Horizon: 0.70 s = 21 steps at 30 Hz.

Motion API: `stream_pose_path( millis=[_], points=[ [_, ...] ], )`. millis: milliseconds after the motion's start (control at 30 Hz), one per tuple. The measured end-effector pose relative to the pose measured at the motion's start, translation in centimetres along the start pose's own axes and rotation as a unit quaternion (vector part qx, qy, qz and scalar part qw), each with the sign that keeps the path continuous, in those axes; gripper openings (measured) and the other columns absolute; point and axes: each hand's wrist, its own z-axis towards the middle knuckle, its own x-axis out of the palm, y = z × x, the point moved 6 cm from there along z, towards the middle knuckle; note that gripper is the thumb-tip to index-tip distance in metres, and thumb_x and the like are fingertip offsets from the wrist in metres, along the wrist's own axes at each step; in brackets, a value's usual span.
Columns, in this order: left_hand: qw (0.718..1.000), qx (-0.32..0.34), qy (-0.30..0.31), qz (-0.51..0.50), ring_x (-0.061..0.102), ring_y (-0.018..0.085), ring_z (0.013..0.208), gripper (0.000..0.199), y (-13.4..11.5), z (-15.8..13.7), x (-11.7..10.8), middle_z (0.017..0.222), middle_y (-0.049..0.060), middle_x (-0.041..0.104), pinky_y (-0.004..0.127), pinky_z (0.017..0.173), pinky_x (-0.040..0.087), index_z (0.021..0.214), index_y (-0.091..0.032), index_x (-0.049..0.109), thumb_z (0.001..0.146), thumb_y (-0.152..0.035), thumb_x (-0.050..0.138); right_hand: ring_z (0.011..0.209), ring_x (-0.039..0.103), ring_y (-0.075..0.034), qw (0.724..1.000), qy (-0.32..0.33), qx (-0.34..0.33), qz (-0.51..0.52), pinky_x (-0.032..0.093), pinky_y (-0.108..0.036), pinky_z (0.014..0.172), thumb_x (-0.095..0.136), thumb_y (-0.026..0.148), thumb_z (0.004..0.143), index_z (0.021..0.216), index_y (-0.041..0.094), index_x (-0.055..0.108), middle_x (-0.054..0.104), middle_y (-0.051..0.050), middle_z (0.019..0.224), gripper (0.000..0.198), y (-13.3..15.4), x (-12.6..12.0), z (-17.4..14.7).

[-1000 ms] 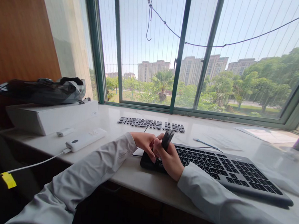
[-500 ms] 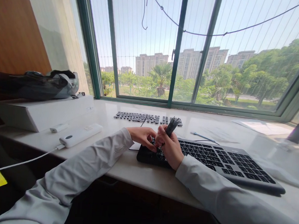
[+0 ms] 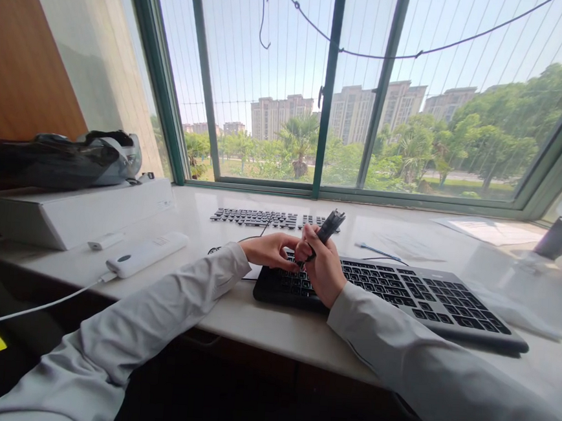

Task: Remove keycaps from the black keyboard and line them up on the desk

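Note:
A black keyboard (image 3: 449, 298) with bare key sockets lies along the front of the white counter. My right hand (image 3: 324, 269) is closed round a black hand tool (image 3: 331, 226) above the keyboard's left part. The tool is tilted, its notched, pronged end pointing up and away from me. My left hand (image 3: 272, 250) rests over the keyboard's left end, with thumb and fingers bent together beside the right hand. What lies between those fingertips is too small and hidden to name. Loose black keycaps (image 3: 254, 217) are laid out in rows behind the keyboard.
A white power strip (image 3: 146, 255) with a cable and a small white block (image 3: 106, 242) are at left. Behind them is a white box (image 3: 76, 214) bearing a dark bag (image 3: 61, 157). A thin blue-tipped tool (image 3: 379, 251) and papers (image 3: 493, 231) lie right.
The whole view has shifted slightly. My right hand has turned the tool a little, and its pronged end shows more. The left hand stays by the keyboard's left end.

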Motion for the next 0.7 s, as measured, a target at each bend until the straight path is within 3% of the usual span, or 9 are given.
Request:
stream_pose_path(
  millis=[300, 500, 700],
  points=[
    [1.0, -0.012, -0.012, -0.004, 0.042, 0.002, 0.049, 0.041, -0.38, -0.11, -0.61, 0.084, 0.002, 0.062, 0.015, 0.041, 0.031, 0.095, -0.012, 0.066, 0.069, -0.042, 0.077, 0.051, 0.03, -0.008, 0.998, 0.001, 0.007, 0.068, 0.028, -0.023, 0.048, 0.074, 0.044, 0.071, 0.065, 0.02, 0.04, 0.031, 0.007, 0.056, 0.042, 0.87, 0.54, -0.03],
    [0.999, -0.034, 0.008, -0.009, 0.04, 0.002, 0.044, 0.046, -0.05, -0.19, -0.36, 0.075, 0.0, 0.062, 0.015, 0.037, 0.027, 0.102, -0.013, 0.066, 0.07, -0.045, 0.076, 0.05, 0.03, -0.007, 0.996, 0.003, 0.015, 0.086, 0.027, -0.021, 0.047, 0.075, 0.045, 0.071, 0.064, 0.019, 0.04, 0.031, 0.007, 0.055, 0.044, 0.91, 0.36, 0.11],
    [1.0, -0.025, 0.005, 0.002, 0.041, 0.002, 0.047, 0.041, 0.11, -0.03, -0.46, 0.08, 0.002, 0.065, 0.016, 0.042, 0.03, 0.097, -0.012, 0.069, 0.071, -0.042, 0.076, 0.05, 0.03, -0.007, 0.996, 0.004, 0.016, 0.093, 0.028, -0.022, 0.047, 0.074, 0.045, 0.072, 0.063, 0.019, 0.041, 0.031, 0.007, 0.055, 0.043, 0.92, 0.38, 0.1]
  ],
)
